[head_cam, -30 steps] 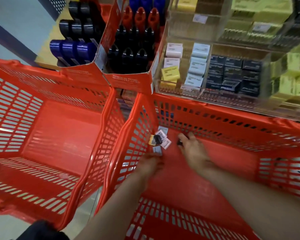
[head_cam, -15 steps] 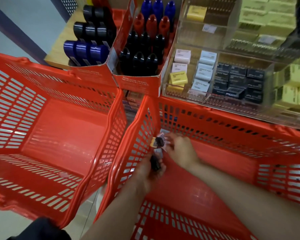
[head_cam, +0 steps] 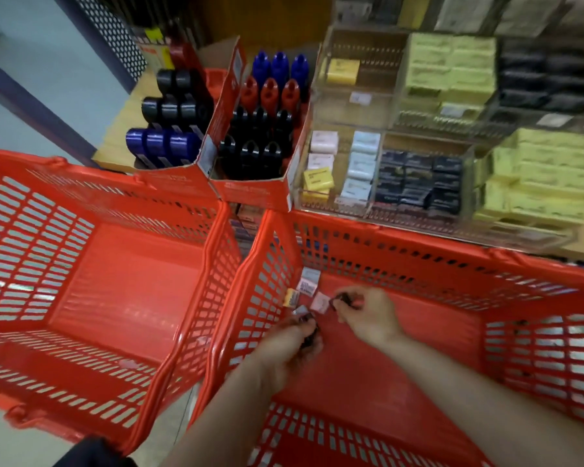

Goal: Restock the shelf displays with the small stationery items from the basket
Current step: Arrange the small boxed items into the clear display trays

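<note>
Both hands reach into the right-hand red basket (head_cam: 418, 251), near its far left corner. The left hand (head_cam: 289, 345) has its fingers curled around a small dark item (head_cam: 309, 332) (too blurred to name), and the right hand (head_cam: 368, 315) pinches another small dark piece (head_cam: 343, 299) between thumb and fingertips. A few small packets (head_cam: 305, 284) lie on the basket floor just beyond the hands — white, yellow and pale pink. A second red basket (head_cam: 91, 264) stands beside it on the left. Behind them, the shelf (head_cam: 115, 143) carries clear bins (head_cam: 381, 106) of small boxes.
</note>
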